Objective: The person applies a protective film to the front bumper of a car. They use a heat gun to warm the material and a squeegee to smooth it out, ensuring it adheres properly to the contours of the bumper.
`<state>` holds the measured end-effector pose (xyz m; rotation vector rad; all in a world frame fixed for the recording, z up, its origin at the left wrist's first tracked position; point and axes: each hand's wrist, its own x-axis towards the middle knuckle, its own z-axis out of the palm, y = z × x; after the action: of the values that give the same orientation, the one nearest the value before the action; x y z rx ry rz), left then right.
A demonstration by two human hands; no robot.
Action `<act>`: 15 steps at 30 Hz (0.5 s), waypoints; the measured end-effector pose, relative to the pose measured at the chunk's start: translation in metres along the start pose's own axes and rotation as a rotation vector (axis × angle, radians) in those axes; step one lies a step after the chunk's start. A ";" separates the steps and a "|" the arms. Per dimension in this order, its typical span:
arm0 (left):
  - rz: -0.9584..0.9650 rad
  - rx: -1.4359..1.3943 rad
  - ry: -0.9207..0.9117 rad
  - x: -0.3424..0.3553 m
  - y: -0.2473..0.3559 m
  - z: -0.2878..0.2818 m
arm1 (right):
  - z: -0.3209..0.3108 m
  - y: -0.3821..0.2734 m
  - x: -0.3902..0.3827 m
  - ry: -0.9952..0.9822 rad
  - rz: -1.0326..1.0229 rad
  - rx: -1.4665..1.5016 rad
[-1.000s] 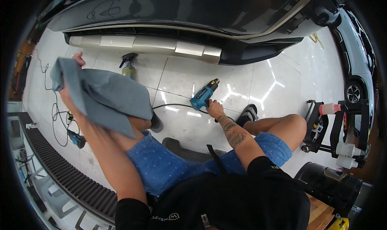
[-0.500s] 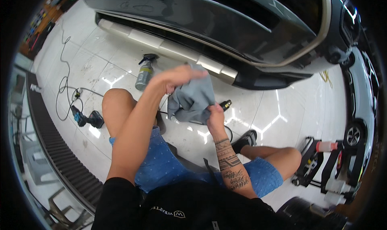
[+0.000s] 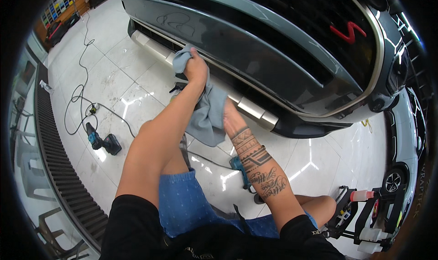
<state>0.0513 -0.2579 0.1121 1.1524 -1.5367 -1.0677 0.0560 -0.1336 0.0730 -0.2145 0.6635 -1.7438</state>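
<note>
Gripping grey cloth (image 3: 209, 122) near view's centre, toward eleven o'clock, left hand (image 3: 196, 69) curls fingers round its upper bunch. Right hand (image 3: 232, 117), at five o'clock from left, touches cloth's edge; fingers hidden, grip cannot be told. Dark car (image 3: 269, 64) at one o'clock.

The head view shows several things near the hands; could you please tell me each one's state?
Soft grey cloth: bunched on top, hanging loose below.
Left hand: closed on the cloth.
Right hand: at the cloth's edge, fingers hidden.
Blue-and-black pistol-shaped power tool: lying on the glossy white floor.
Blue plastic tool: on the floor, mostly hidden.
Thin black cable: looped loosely.
Black-headed spray bottle: mostly hidden.
</note>
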 end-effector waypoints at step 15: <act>-0.212 0.057 -0.333 0.100 -0.059 0.048 | 0.016 0.004 0.059 0.103 0.013 -0.123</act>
<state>0.0006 -0.3613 0.0617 1.2428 -1.7360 -1.4229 0.0504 -0.1947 0.0720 -0.2049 0.8465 -1.7116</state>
